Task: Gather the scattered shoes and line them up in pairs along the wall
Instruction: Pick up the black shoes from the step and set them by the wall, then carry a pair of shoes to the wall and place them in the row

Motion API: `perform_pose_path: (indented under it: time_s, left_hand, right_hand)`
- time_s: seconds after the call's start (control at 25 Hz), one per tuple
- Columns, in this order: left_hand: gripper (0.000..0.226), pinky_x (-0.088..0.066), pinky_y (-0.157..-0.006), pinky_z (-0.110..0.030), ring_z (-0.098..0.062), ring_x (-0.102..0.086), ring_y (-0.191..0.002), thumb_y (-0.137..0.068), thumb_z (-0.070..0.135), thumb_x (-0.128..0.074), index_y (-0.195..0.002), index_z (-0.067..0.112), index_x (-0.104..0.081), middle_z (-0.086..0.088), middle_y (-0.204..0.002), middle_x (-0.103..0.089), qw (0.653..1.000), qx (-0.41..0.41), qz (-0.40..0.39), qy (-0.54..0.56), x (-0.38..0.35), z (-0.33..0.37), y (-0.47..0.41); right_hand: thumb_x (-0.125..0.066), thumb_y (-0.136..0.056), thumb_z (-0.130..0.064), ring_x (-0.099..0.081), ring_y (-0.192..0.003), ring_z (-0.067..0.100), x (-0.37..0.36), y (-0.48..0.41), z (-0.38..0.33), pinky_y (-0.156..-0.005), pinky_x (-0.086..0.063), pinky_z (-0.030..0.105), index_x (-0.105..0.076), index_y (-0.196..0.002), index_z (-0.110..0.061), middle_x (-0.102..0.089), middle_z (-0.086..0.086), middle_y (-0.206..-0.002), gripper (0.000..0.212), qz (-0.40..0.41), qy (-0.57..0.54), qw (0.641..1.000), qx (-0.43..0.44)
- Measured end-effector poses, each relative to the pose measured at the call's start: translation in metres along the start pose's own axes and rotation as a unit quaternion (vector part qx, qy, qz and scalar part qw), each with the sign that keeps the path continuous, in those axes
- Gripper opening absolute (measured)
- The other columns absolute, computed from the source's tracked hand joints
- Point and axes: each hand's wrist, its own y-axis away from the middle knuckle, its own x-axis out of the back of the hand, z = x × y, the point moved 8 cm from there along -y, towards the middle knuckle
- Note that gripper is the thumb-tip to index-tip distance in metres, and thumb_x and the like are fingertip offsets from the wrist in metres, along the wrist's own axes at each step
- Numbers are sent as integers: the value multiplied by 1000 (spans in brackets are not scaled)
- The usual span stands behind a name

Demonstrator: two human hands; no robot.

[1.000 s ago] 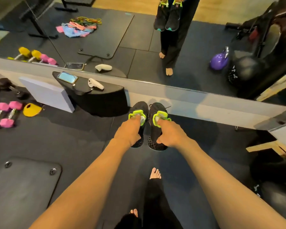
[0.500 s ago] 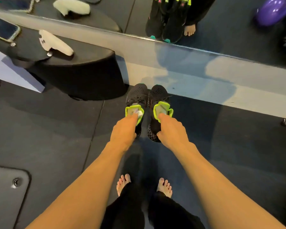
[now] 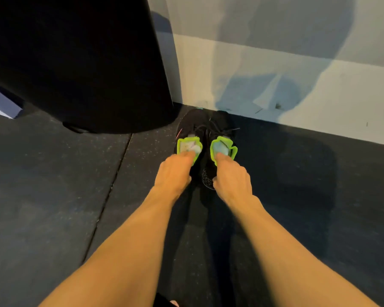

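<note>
Vs 0.5 s ago: the view sits much closer and lower, so the wall point(image 3: 297, 89) and the black block point(image 3: 87, 63) fill the upper half of the frame. Both shoes sit lower. Both forearms run up from the bottom edge as they did then, and the grip is unchanged.

Left shoe point(image 3: 186, 127): black, centre frame, just right of the black block's lower corner. Left hand point(image 3: 175, 171) holds it at the heel, with its fingers point(image 3: 186, 155) hooked into the green collar point(image 3: 189, 147) and clamped on it.

Right shoe point(image 3: 222, 127): black, just beside the left shoe on its right. Right hand point(image 3: 232, 176) holds it the same way, with its fingers point(image 3: 220, 156) curled into the collar and clamped on the rim.

Orientation: the 2 shoes lie parallel. Each long axis runs from lower frame to upper frame, roughly square to the wall. Toes point up-frame at the wall and heels point back toward the person. The toe tips meet the line where the wall joins the floor point(image 3: 53, 196). Laces spill loose across the right shoe's upper.

Cannot tell whether the soles rest fully on the floor or the heels are raised.

The floor is dark speckled matting, with 1 seam point(image 3: 111, 187) running diagonally at left of centre.
</note>
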Motion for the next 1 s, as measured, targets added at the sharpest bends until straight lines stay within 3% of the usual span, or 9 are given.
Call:
perform_pose_path:
  time_s: [0.08, 0.24, 0.44, 0.68, 0.84, 0.92, 1.0]
  left_hand:
    - [39, -37, -67, -41, -38, -57, -97, -78, 1, -55, -115, 12, -48, -15, -108, -59, 1000, 1, 12, -8, -2, -4, -19]
    - [46, -45, -78, -43, -35, -56, -103, -83, 1, -56, -126, 15, -45, -13, -116, -56, 998, 52, -13, 15, -19, -19, -31]
    - [51, -46, -79, -41, -35, -56, -107, -86, 1, -52, -133, 18, -41, -16, -119, -55, 993, 102, -52, 1, -30, -24, -35]
    - [37, -38, -70, -36, -33, -57, -103, -87, 4, -49, -123, 15, -49, -15, -113, -58, 987, 158, -11, 8, -30, -24, -36]
    - [35, -36, -72, -34, -31, -56, -110, -90, 11, -54, -124, 17, -51, -12, -120, -57, 982, 181, -52, -28, -34, -24, -35]
    - [33, -35, -74, -36, -32, -55, -112, -91, 18, -56, -125, 17, -51, -12, -122, -56, 981, 189, -32, -15, -23, -20, -26]
    - [32, -40, -79, -39, -36, -54, -112, -92, 27, -54, -123, 17, -54, -14, -122, -57, 977, 202, 33, 59, 6, -16, -10]
  right_hand:
    - [-61, -84, -10, -59, -88, 36, -13, -18, 2, -64, -38, 38, -43, -110, -14, -58, 9, -102, 32, -24, -2, 1000, -3]
    - [-58, -87, -8, -58, -103, 37, -39, -36, 10, -69, -39, 39, -38, -131, -17, -54, 9, -122, 49, -82, 33, 996, -21]
    - [-51, -87, -3, -57, -104, 37, -52, -38, 10, -71, -40, 40, -37, -132, -16, -56, 14, -119, 49, -99, 18, 994, -37]
    - [-49, -91, -4, -55, -109, 37, -61, -42, 0, -71, -38, 40, -35, -134, -17, -50, 14, -127, 48, -99, 28, 994, -48]
    - [-49, -92, -7, -53, -111, 37, -66, -42, -9, -76, -41, 41, -37, -133, -15, -48, 14, -130, 43, -134, 14, 990, -30]
    - [-54, -91, -9, -52, -115, 37, -56, -34, -10, -83, -43, 44, -37, -134, -11, -44, 13, -136, 46, -149, 25, 988, -26]
    - [-57, -90, -14, -52, -115, 38, -28, -21, -20, -85, -44, 45, -39, -133, -11, -40, 13, -138, 47, -113, 33, 993, 0]
